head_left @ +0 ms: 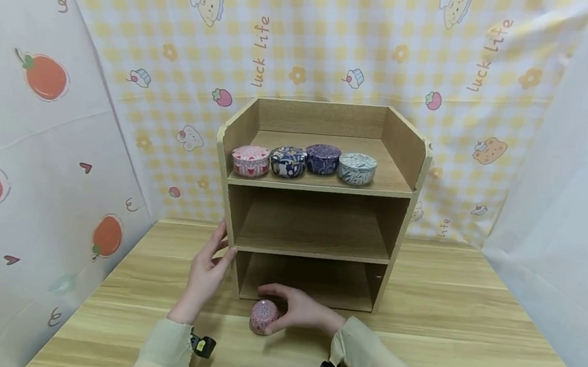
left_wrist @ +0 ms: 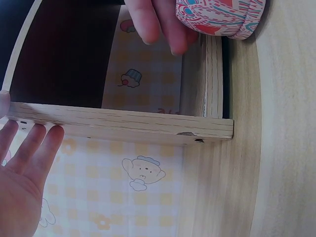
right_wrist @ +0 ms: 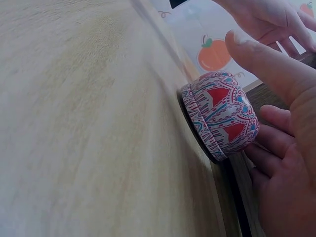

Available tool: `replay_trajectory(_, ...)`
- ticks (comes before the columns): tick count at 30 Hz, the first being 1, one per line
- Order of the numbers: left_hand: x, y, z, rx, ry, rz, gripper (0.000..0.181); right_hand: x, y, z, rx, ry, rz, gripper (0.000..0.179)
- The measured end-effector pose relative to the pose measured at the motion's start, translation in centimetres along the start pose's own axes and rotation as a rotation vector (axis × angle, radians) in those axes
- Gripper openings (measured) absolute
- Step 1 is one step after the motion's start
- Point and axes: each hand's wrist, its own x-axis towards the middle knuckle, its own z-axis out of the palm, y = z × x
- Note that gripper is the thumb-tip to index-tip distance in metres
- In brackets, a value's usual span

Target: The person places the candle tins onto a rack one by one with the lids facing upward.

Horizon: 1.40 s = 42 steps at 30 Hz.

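A small round tin (head_left: 263, 316) with a red, white and blue pattern stands on the table before the lowest compartment of a wooden shelf (head_left: 311, 255). Around it curves my right hand (head_left: 305, 311), fingers on the far side and thumb on the near side. In the right wrist view, the thumb is clear of the tin (right_wrist: 222, 113), while the fingers lie close behind it; contact there is hard to judge. My left hand (head_left: 205, 278) holds the shelf's left side panel, thumb at the front edge and fingers along the outer face, as the left wrist view also shows.
Along the top shelf stand several patterned tins: a pink one (head_left: 250, 161), a navy one (head_left: 288, 162), a purple one (head_left: 323, 159) and a pale green one (head_left: 357, 169). Behind hangs a yellow checked cloth (head_left: 307, 49). The wooden table (head_left: 460, 329) extends to both sides.
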Motion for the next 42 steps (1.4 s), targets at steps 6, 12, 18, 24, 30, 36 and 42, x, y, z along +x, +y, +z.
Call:
replay_trajectory(6, 0.0, 0.1, -0.1, 0.002, 0.003, 0.009, 0.062, 0.3, -0.3, 0.2, -0.024, -0.022, 0.006, 0.082)
replay_trajectory(12, 0.0, 0.0, 0.0, 0.012, 0.002, 0.021, 0.061, 0.6, -0.1, 0.5, -0.011, -0.037, 0.018, 0.081)
replay_trajectory(18, 0.0, -0.1, 0.0, 0.015, 0.001, 0.032, 0.061, 0.6, 0.0, 0.7, 0.002, -0.050, 0.027, 0.079)
replay_trajectory(24, 0.0, -0.1, 0.0, 0.000, -0.001, 0.037, 0.062, 0.6, -0.2, 0.9, 0.015, -0.058, 0.046, 0.078)
replay_trajectory(30, 0.0, -0.1, 0.0, 0.011, 0.002, 0.033, 0.062, 0.6, 0.0, 1.1, -0.055, -0.049, 0.058, 0.076)
replay_trajectory(36, 0.0, -0.2, 0.0, 0.031, 0.004, 0.032, 0.062, 0.7, 0.2, 1.0, -0.079, -0.058, 0.044, 0.075)
replay_trajectory(42, 0.0, -0.2, 0.0, 0.022, 0.004, 0.035, 0.061, 0.7, 0.3, 1.1, -0.065, -0.049, 0.039, 0.072)
